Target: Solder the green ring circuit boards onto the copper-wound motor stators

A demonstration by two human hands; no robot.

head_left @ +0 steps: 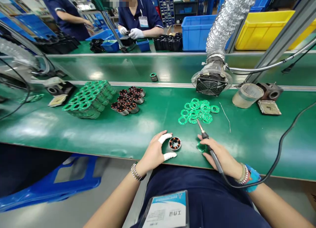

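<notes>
On the green table near its front edge lies a round metal motor stator (175, 143) with copper coils. My left hand (155, 150) is beside it, thumb and index finger in white covers, spread apart around its left side. In my right hand (222, 155) is a soldering iron (203, 133), its tip pointing up and left toward a loose pile of green ring boards (195, 111). The fingers of that hand are also at a single green ring board (201, 147). Whether they grip this board or only touch it is unclear.
Copper-wound stators (128, 100) and stacked green boards (89, 98) stand left. Behind the pile hangs a fume fan (211, 85); right are a round container (247, 95), solder wire (225, 117) and the iron's cable (278, 152). One stator (153, 77) stands farther back. Two people work beyond.
</notes>
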